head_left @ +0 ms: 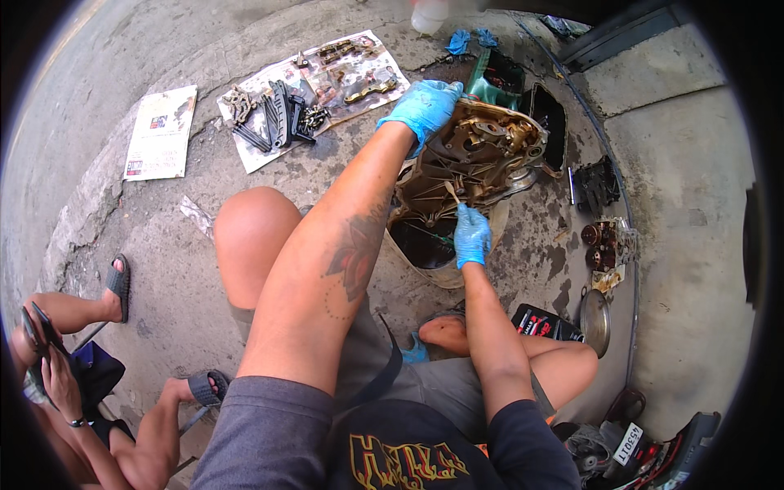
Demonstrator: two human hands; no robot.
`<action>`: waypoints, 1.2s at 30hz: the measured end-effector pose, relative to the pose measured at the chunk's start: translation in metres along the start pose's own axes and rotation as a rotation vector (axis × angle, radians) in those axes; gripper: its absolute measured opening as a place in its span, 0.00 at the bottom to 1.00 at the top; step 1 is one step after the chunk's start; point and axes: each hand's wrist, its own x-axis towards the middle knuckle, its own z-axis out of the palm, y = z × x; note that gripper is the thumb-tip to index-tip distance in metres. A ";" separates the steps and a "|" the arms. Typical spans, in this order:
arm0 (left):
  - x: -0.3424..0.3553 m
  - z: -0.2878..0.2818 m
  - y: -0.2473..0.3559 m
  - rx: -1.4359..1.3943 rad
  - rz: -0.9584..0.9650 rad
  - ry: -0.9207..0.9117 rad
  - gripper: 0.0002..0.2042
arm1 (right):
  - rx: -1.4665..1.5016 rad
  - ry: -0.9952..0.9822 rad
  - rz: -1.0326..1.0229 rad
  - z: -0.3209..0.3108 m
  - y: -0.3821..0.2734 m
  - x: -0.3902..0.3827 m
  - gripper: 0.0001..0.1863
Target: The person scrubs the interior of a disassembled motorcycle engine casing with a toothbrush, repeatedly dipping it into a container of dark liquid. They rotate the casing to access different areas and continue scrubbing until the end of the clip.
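Note:
My left hand (pixel 420 113), in a blue glove, is closed on the upper edge of a large oily metal housing (pixel 478 151) with cast ribs. My right hand (pixel 472 237), also gloved, grips a small brush (pixel 452 193), its head against the lower ribbed part of the housing. Beneath it lies a round basin (pixel 445 278) with dark liquid inside, partly hidden by the housing. A green container (pixel 490 80) and a black tray or pan (pixel 557 122) sit just beyond and to the right of the housing.
Greasy small parts lie on paper sheets (pixel 253 155) at upper left, beside another sheet (pixel 159 135). Blue gloves (pixel 460 41) lie behind. Metal parts (pixel 603 245), a round metal pan (pixel 594 322) and a hose (pixel 604 131) line the right. A seated person (pixel 61 380) holds a phone at lower left.

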 end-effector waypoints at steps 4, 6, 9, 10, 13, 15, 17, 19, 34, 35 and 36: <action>-0.003 -0.001 -0.001 0.039 0.046 0.024 0.25 | -0.315 -0.338 -0.061 0.016 -0.021 -0.005 0.20; -0.003 -0.003 -0.003 0.019 0.007 0.032 0.24 | -0.111 -0.190 0.017 0.010 -0.021 -0.004 0.21; -0.001 -0.001 0.006 0.016 0.011 0.008 0.24 | 0.048 -0.127 0.063 0.019 0.001 -0.008 0.21; -0.001 0.000 0.013 0.013 0.003 -0.006 0.24 | -0.039 -0.228 0.026 0.022 0.009 -0.006 0.20; -0.007 -0.008 0.005 0.034 0.008 0.030 0.24 | -0.094 -0.284 0.033 0.022 -0.016 -0.006 0.21; -0.006 -0.001 0.006 -0.020 -0.017 0.059 0.24 | 0.100 -0.160 0.148 0.017 -0.006 -0.009 0.23; -0.003 -0.001 0.004 0.002 0.030 0.045 0.25 | -0.167 -0.313 -0.050 0.026 -0.006 -0.019 0.21; -0.005 0.000 -0.002 0.017 0.029 0.035 0.25 | -0.198 -0.323 0.011 0.024 -0.011 -0.013 0.21; 0.006 -0.003 -0.007 0.103 0.063 0.069 0.25 | 0.125 -0.051 0.259 0.050 0.016 -0.030 0.21; 0.006 0.001 -0.008 0.184 0.120 0.086 0.25 | 0.084 -0.065 0.242 0.051 0.018 -0.030 0.21; 0.006 0.005 -0.008 0.073 0.055 0.114 0.25 | 0.054 -0.165 0.202 0.054 0.020 -0.034 0.21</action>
